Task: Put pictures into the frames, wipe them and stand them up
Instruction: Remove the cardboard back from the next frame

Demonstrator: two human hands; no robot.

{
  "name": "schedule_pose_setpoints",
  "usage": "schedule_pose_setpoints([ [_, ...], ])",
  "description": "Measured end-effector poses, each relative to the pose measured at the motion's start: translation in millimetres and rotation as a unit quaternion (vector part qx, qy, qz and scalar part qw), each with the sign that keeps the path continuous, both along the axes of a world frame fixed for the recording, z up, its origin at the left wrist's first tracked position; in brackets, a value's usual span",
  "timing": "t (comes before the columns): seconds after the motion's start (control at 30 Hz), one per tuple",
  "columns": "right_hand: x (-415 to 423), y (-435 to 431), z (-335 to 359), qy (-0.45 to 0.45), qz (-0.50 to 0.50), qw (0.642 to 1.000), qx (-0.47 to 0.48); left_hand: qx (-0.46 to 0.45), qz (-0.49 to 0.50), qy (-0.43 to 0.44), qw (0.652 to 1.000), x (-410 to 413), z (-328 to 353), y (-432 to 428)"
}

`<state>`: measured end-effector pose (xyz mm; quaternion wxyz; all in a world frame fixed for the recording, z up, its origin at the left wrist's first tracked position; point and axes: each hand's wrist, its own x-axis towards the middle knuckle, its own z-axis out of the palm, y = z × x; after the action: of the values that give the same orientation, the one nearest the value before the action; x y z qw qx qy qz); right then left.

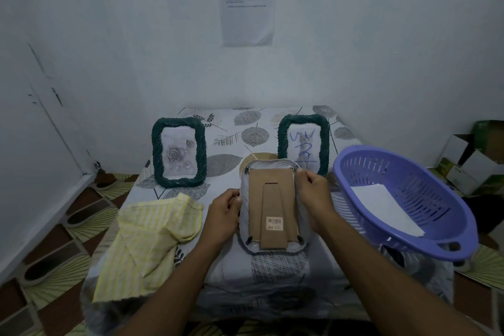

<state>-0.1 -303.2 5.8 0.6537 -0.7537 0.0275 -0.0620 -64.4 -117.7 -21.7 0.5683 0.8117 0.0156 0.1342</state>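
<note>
A pale grey twisted-rope picture frame (272,204) — brown cardboard back upward — is gripped at its edges by the left hand (222,218) and right hand (315,196), fingers curled.

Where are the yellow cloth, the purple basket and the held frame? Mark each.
yellow striped cloth (152,237), head view, middle of the fabric.
purple basket (409,172), head view, slotted far wall.
held frame (272,199), head view, cardboard backing.

On the table (272,275), left frame (178,152) and right frame (304,142) standing at the back, third frame (272,207) before them, cloth (147,240) leftward, basket (409,172) rightward holding perhaps a paper sheet (387,207).
</note>
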Motion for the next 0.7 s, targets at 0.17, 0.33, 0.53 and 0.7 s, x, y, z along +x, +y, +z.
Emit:
schedule_pose_setpoints([
  [0.17, -22.7, -11.8, -10.8, 0.020, 0.098, 0.994, -0.045, -0.052, 0.051, -0.004, 0.997, 5.3, 11.1, 3.8],
  [0.33, -36.8, -24.2, -19.0, 0.023, 0.161, 0.986, -0.032, -0.042, 0.011, 0.005, 0.999, 5.5, 14.8, 8.4],
  [0.53, -34.1, -34.8, -10.3, 0.051, 0.207, 0.977, -0.011, -0.058, -0.119, 0.057, 0.990, -5.8, 14.8, 15.3],
  [0.7, -35.3, -33.7, -12.9, 0.057, 0.213, 0.975, -0.020, -0.047, -0.133, 0.060, 0.988, -11.4, 17.5, 16.7],
])
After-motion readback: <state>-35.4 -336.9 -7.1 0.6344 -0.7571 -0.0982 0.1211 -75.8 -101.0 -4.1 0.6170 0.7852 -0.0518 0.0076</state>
